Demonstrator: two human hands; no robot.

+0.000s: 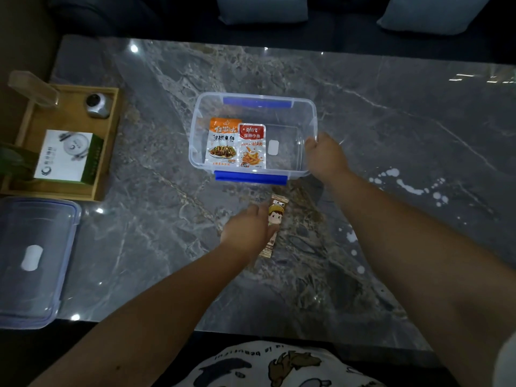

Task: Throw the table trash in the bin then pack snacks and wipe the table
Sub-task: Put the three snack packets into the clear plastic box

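Note:
A clear plastic box (308,110) with blue clips stands open in the middle of the grey marble table (391,129). Inside it lie an orange snack packet (222,142) and a red snack packet (251,148), side by side at the left. My right hand (325,156) grips the box's right rim. In front of the box a long brown snack stick with a cartoon face (276,216) lies on the table. My left hand (247,231) rests on its left side, fingers curled around its middle.
The box's lid (33,261) lies at the table's left front corner. Behind it a wooden tray (107,152) holds a white-green carton (68,156) and a small metal jar (97,104). White spilled drops (410,188) dot the table at the right. Cushions line the sofa beyond.

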